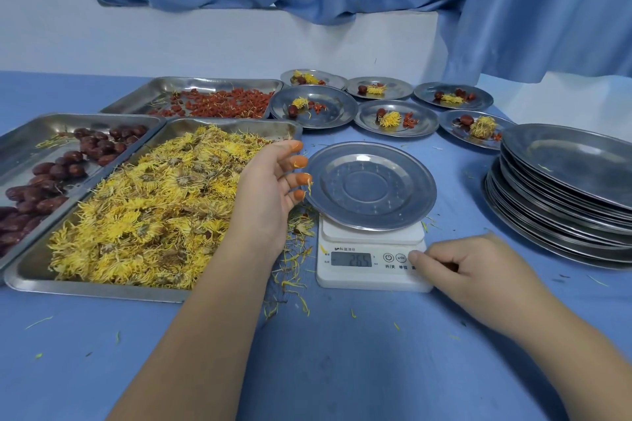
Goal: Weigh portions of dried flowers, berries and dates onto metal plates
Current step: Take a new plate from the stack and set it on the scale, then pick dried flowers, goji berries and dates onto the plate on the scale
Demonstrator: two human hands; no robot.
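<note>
The left hand [270,188] spreads orange-tipped fingers [300,161] beside a round shiny metal plate [371,186]; the right hand [478,270] has curled fingers [420,258] touching the white scale [362,278]

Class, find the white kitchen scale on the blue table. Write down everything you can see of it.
The scale is a low, white, plastic-looking box with a raised platform. Its grey front display seems to read 26.5, beside two round buttons. An empty round metal plate rests on the platform. The right hand, fingers curled, touches its front right corner. It stands on the table, right of the flower tray, amid loose petals.
</note>
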